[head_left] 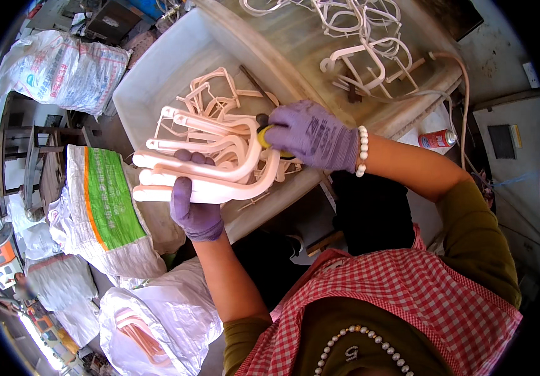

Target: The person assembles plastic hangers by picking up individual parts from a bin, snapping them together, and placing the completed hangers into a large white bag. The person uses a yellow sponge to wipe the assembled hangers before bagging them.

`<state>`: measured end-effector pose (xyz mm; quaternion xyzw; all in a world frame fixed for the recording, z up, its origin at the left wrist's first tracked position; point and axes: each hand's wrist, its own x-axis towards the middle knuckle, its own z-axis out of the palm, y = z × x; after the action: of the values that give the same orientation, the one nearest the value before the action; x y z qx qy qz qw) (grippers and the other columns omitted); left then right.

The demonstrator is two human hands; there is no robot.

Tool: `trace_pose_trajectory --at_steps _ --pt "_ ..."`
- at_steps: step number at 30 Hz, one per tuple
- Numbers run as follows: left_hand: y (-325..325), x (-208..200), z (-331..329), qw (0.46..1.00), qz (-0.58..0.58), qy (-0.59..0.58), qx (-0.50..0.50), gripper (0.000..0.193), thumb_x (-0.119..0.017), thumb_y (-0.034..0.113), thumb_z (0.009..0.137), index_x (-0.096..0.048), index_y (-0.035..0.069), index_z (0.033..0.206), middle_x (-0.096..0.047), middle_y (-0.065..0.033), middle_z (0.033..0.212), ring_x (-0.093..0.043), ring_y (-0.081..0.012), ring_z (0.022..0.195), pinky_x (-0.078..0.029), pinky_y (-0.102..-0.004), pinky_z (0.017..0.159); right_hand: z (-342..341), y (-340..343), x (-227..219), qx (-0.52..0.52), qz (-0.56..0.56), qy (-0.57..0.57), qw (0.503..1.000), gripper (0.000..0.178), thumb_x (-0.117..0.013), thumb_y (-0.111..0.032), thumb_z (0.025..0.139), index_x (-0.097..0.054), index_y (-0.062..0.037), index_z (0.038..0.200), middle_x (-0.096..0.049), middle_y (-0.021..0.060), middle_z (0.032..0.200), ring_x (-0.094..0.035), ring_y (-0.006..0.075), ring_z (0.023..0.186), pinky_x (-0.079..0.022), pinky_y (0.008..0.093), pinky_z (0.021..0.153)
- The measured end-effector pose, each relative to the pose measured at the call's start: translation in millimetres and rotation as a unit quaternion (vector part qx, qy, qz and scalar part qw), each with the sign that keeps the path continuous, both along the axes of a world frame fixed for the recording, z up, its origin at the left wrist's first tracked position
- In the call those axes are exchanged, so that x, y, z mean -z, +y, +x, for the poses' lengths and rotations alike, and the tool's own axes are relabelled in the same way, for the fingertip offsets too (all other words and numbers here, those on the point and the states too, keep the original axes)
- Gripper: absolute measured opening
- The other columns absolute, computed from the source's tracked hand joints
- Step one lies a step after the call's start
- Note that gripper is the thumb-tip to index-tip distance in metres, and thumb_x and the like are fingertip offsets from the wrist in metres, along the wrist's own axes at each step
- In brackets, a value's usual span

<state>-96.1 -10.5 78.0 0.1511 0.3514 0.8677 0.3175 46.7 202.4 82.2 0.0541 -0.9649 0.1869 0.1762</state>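
Purple-gloved left hand [198, 216]: wrapped round the lower left part of the pink bundle [235, 189], thumb over the nearest tubes, fingertips showing between tubes farther back; a firm, drawn-in grip.
Pink bundle: several pale curved tubes stacked side by side, straight ends pointing left, bends on the right; it sits between the two hands, above the left bin [157, 75].
Purple-gloved right hand [310, 135]: at the bundle's right side, fingers curled about a yellow item [265, 136] that they mostly hide; whether they also pinch a tube, I cannot tell.
Bin edges: the left bin's side wall rises beyond the tube ends; its near rim passes beneath the bundle; the dividing wall runs just beyond the right hand.
Open room: bare wall and floor show in the left bin's upper left part.
Sacks and bag: a white sack [57, 72] and a green-striped sack [113, 194], contents hidden; a white plastic bag [182, 301] with pink tubes [141, 338] inside.
Left bin: loose pink pieces [225, 102] beyond the bundle.
Right bin [295, 53]: tangled, paler looped frames [376, 50].
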Motion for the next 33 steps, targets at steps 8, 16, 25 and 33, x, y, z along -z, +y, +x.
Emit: trace_pose_trajectory --at_steps 8,16,25,33 --pt "-5 -4 0 0.992 0.123 0.031 -0.009 0.052 -0.061 0.021 0.083 -0.039 0.006 0.127 -0.052 -0.0052 0.109 -0.053 -0.0184 0.097 -0.046 -0.0351 0.086 -3 9 1 0.045 -0.161 0.001 0.986 0.018 -0.06 -0.02 0.081 -0.059 -0.0115 0.096 -0.055 0.0087 0.094 -0.059 0.0289 0.087 -0.048 0.0422 0.077" --pt "-16 16 -6 0.998 0.049 0.034 0.01 0.055 -0.059 0.023 0.081 -0.04 0.005 0.13 -0.053 -0.0092 0.116 -0.053 -0.0242 0.102 -0.043 -0.0432 0.094 1 -22 -22 -0.065 -0.029 0.05 0.996 0.016 -0.061 -0.014 0.077 -0.062 -0.0127 0.093 -0.057 0.0087 0.091 -0.059 0.0275 0.081 -0.046 0.0393 0.075" --pt "-13 -4 -4 0.991 0.125 0.04 0.016 0.045 -0.062 0.021 0.083 -0.045 0.009 0.122 -0.05 -0.0026 0.109 -0.051 -0.0172 0.096 -0.044 -0.0375 0.089 8 1 7 0.012 -0.115 0.088 0.989 0.01 -0.059 -0.018 0.082 -0.059 -0.0136 0.09 -0.056 0.0095 0.087 -0.059 0.0303 0.078 -0.048 0.042 0.067" --pt "-6 -6 2 0.997 0.01 0.058 -0.045 0.047 -0.061 0.022 0.081 -0.043 0.006 0.121 -0.051 -0.0035 0.108 -0.051 -0.0181 0.099 -0.043 -0.0383 0.09 5 -16 -17 -0.119 -0.04 0.068 0.99 0.014 -0.055 -0.021 0.079 -0.058 -0.0113 0.088 -0.057 0.0088 0.089 -0.061 0.0273 0.079 -0.05 0.0402 0.065"
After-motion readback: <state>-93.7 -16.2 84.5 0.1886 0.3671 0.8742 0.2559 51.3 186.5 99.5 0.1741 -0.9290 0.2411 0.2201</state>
